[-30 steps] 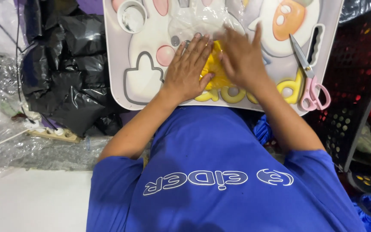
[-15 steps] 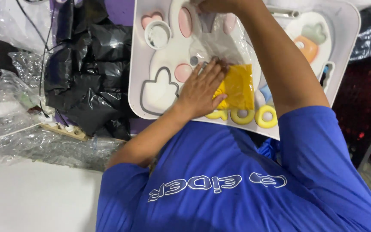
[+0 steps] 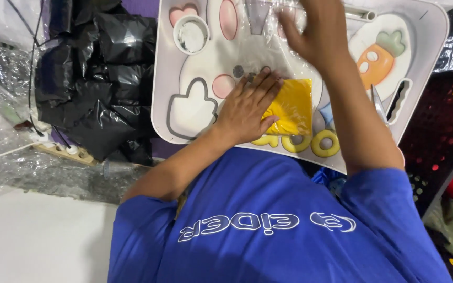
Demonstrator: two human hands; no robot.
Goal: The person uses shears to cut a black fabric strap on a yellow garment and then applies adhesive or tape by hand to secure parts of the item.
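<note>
**Two hands working over a yellow packet on a rabbit-print tray**

Two bare hands are reaching out over a white lap tray [image 3: 425,63] printed with a rabbit face, pink cheeks and a carrot [image 3: 376,57]. The left hand [image 3: 247,107] is lying flat, palm down, with its fingers [image 3: 268,86] spread and pressing on the near-left part of a yellow packet [image 3: 292,107] — its grip is apart, not clamped on anything. That yellow packet is sitting on the tray's near half, just above a row of yellow ring shapes [image 3: 310,142] printed along the edge.

The right hand [image 3: 315,29] is raised farther up the tray, blurred, with its fingers resting on or in a sheet of clear plastic film [image 3: 268,42] that is covering the rabbit face; whether its grip is pinching the film or merely touching it, I cannot tell.

A round white cup recess [image 3: 191,34] is showing at the tray's far-left corner, and a pair of scissors [image 3: 378,102] is lying partly hidden beside the right forearm. Left of the tray, crumpled black plastic bags [image 3: 95,78] are piling up, with clear wrapping [image 3: 6,94] beyond them — and a black perforated crate [image 3: 446,126] is standing to the right. The person is wearing a blue shirt [image 3: 279,230].
</note>
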